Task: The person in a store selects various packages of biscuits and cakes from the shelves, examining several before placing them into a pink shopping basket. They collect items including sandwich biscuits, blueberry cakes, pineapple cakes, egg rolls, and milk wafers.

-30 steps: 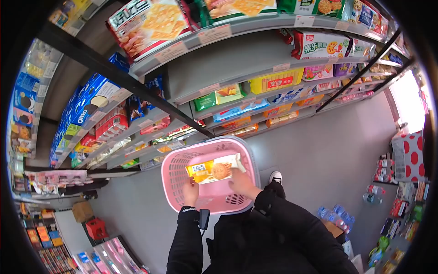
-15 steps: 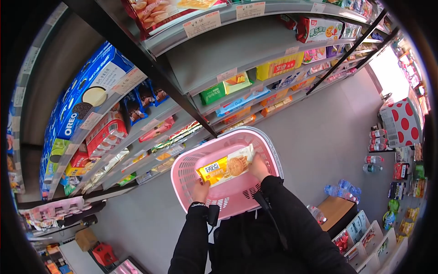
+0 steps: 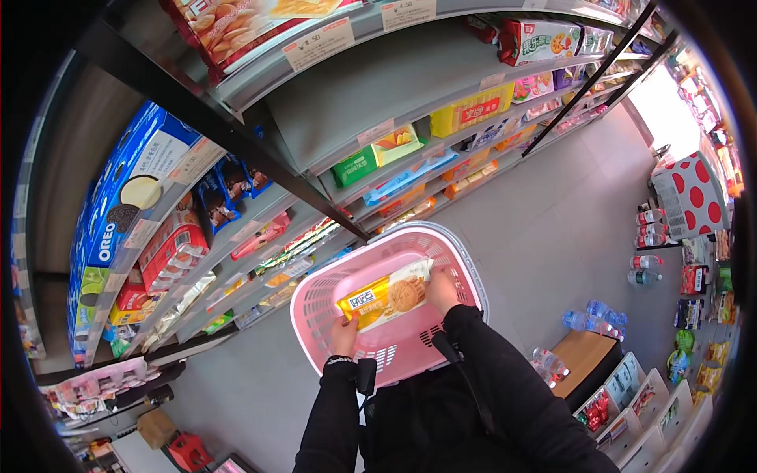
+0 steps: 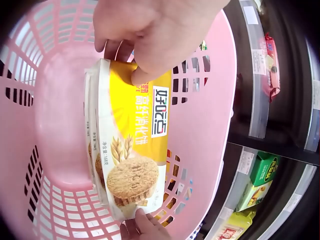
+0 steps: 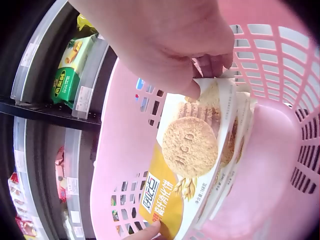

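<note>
Over the inside of a pink plastic basket (image 3: 303, 335), I hold a stack of flat biscuit packs (image 3: 386, 298), yellow and white with a round biscuit printed on top. My left hand (image 3: 344, 335) grips the yellow end, thumb on top, as the left wrist view shows. The white end is pinched by my right hand (image 3: 443, 293), its thumb over the top pack and its other fingers partly hidden behind the edge. More packs of the same kind (image 5: 243, 130) lie beneath the top one in the right wrist view.
Shelves of packaged snacks run in front, with a blue Oreo box (image 3: 130, 197) at left and a green pack (image 3: 359, 169) beyond the basket. Bottles (image 3: 595, 315) and a brown-topped stand (image 3: 579, 359) are at right. A red-dotted box (image 3: 690, 193) stands farther right.
My right hand has moved onto the white end of the packs, and my left hand has closed in on the yellow end. The head view has shifted, bringing the shelves nearer.
</note>
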The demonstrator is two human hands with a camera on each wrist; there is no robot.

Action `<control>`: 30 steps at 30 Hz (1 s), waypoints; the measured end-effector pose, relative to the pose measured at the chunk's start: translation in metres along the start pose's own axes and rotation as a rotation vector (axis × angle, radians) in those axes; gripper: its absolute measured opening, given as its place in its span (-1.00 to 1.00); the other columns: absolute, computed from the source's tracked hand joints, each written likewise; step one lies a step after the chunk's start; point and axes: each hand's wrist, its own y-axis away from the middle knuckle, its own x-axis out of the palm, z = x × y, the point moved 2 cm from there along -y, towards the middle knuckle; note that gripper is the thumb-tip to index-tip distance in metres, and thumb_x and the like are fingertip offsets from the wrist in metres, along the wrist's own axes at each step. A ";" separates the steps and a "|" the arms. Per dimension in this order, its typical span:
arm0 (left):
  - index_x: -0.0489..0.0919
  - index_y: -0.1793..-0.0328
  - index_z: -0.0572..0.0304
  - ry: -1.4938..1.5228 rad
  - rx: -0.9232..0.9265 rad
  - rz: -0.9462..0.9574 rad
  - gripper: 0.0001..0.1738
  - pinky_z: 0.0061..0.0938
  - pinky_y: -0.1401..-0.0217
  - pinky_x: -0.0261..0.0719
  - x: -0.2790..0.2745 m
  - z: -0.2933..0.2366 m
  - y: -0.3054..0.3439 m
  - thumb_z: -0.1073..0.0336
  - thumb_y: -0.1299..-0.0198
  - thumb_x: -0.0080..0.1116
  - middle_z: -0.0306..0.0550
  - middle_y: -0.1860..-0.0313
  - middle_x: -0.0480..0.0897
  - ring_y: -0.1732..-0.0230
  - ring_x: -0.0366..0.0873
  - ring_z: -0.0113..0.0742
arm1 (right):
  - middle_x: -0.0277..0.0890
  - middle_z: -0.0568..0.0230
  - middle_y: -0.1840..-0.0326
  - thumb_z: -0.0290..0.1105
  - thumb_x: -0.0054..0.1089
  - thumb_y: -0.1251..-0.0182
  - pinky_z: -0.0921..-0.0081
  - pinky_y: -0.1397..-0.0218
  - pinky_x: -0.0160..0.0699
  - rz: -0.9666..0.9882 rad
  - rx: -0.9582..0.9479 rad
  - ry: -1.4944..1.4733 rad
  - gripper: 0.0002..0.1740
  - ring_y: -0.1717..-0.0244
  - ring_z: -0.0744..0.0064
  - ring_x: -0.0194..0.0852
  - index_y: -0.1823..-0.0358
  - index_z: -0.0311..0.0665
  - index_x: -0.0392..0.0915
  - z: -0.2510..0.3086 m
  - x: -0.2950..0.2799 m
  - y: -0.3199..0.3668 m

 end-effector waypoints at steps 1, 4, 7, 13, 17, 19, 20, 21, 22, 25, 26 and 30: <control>0.54 0.25 0.38 0.014 -0.018 -0.006 -0.68 -0.47 0.35 0.40 -0.002 0.000 0.000 0.22 0.00 0.18 -0.03 0.45 0.57 0.41 0.50 -0.36 | 0.40 -0.13 0.15 -0.46 0.04 -0.01 0.13 0.06 0.36 0.001 -0.023 0.024 -0.78 0.07 -0.15 0.35 0.28 -0.40 0.42 0.000 -0.001 0.000; 0.55 0.29 0.36 -0.003 0.008 -0.059 -0.71 -0.46 0.37 0.40 -0.008 -0.002 0.007 0.23 0.01 0.19 -0.05 0.48 0.57 0.43 0.50 -0.37 | 0.44 -0.13 0.27 -0.46 0.00 -0.03 0.14 0.15 0.38 0.086 -0.085 -0.120 -0.82 0.17 -0.09 0.41 0.33 -0.38 0.42 0.001 -0.004 0.002; 0.54 0.33 0.36 0.069 0.007 -0.107 -0.74 -0.47 0.46 0.35 -0.018 -0.002 0.020 0.26 0.00 0.19 -0.13 0.57 0.52 0.51 0.43 -0.43 | 0.46 -0.11 0.35 -0.46 -0.04 -0.03 0.15 0.19 0.40 0.118 -0.182 -0.113 -0.86 0.27 -0.07 0.44 0.37 -0.36 0.41 0.018 -0.030 0.014; 0.53 0.36 0.34 0.335 0.194 -0.085 -0.86 -0.64 0.58 0.21 -0.047 -0.057 0.091 0.36 -0.10 0.14 -0.35 0.63 0.43 0.60 0.28 -0.59 | 0.47 -0.07 0.35 -0.42 0.04 -0.05 0.22 0.22 0.41 0.119 -0.397 -0.165 -0.78 0.29 -0.06 0.45 0.27 -0.39 0.44 0.061 -0.123 0.051; 0.50 0.17 0.39 0.345 0.311 -0.111 -0.83 -0.66 0.34 0.38 -0.054 -0.148 0.144 0.45 -0.13 0.06 -0.26 0.43 0.52 0.39 0.44 -0.53 | 0.46 -0.05 0.30 -0.42 0.09 -0.05 0.28 0.14 0.39 0.016 -0.561 -0.383 -0.76 0.22 -0.03 0.42 0.24 -0.38 0.47 0.082 -0.196 0.066; 0.37 -0.05 0.42 0.425 0.499 -0.053 -0.67 -0.59 -0.02 0.36 -0.046 -0.195 0.161 0.51 -0.13 -0.01 -0.13 0.13 0.50 0.07 0.44 -0.42 | 0.48 0.03 0.29 -0.45 0.13 -0.04 0.43 0.18 0.42 -0.161 -0.661 -0.397 -0.77 0.26 0.15 0.46 0.25 -0.39 0.47 0.088 -0.231 0.060; 0.23 -0.19 0.42 0.395 0.569 0.030 -0.53 -0.49 -0.21 0.24 -0.043 -0.216 0.165 0.56 -0.11 -0.06 -0.05 -0.08 0.36 -0.14 0.33 -0.32 | 0.48 0.05 0.29 -0.47 0.13 -0.03 0.44 0.16 0.41 -0.224 -0.674 -0.430 -0.78 0.25 0.17 0.47 0.26 -0.39 0.47 0.093 -0.250 0.057; 0.23 -0.19 0.42 0.401 0.579 0.026 -0.53 -0.49 -0.21 0.24 -0.038 -0.233 0.162 0.56 -0.11 -0.06 -0.05 -0.08 0.36 -0.14 0.33 -0.32 | 0.49 0.07 0.29 -0.49 0.14 -0.03 0.45 0.14 0.41 -0.289 -0.684 -0.464 -0.79 0.24 0.20 0.47 0.27 -0.39 0.48 0.098 -0.266 0.052; 0.21 -0.20 0.42 0.384 0.677 0.031 -0.51 -0.47 -0.22 0.24 -0.031 -0.251 0.160 0.57 -0.09 -0.05 -0.04 -0.10 0.33 -0.16 0.30 -0.30 | 0.50 0.08 0.29 -0.48 0.14 -0.03 0.46 0.11 0.40 -0.385 -0.727 -0.487 -0.79 0.22 0.25 0.48 0.27 -0.39 0.48 0.102 -0.279 0.043; 0.18 -0.24 0.38 0.301 0.883 -0.010 -0.44 -0.45 -0.23 0.23 -0.010 -0.302 0.144 0.57 -0.06 -0.02 -0.01 -0.08 0.29 -0.18 0.27 -0.26 | 0.50 0.10 0.29 -0.48 0.13 -0.06 0.50 0.09 0.37 -0.452 -0.714 -0.521 -0.80 0.20 0.27 0.47 0.25 -0.39 0.48 0.114 -0.318 0.011; 0.20 -0.23 0.34 0.276 0.897 -0.008 -0.43 -0.46 -0.20 0.25 -0.004 -0.317 0.135 0.54 -0.03 0.01 0.01 -0.02 0.30 -0.15 0.28 -0.23 | 0.50 0.12 0.29 -0.47 0.11 -0.08 0.51 0.09 0.37 -0.501 -0.739 -0.515 -0.80 0.20 0.29 0.47 0.24 -0.39 0.48 0.119 -0.327 -0.002; 0.25 -0.18 0.32 0.145 1.016 -0.162 -0.42 -0.42 0.02 0.34 0.019 -0.367 0.093 0.50 0.07 0.05 0.05 0.01 0.34 0.04 0.33 -0.20 | 0.47 0.10 0.31 -0.48 0.08 -0.10 0.49 0.13 0.38 -0.558 -0.742 -0.510 -0.78 0.24 0.27 0.46 0.21 -0.39 0.47 0.135 -0.356 -0.052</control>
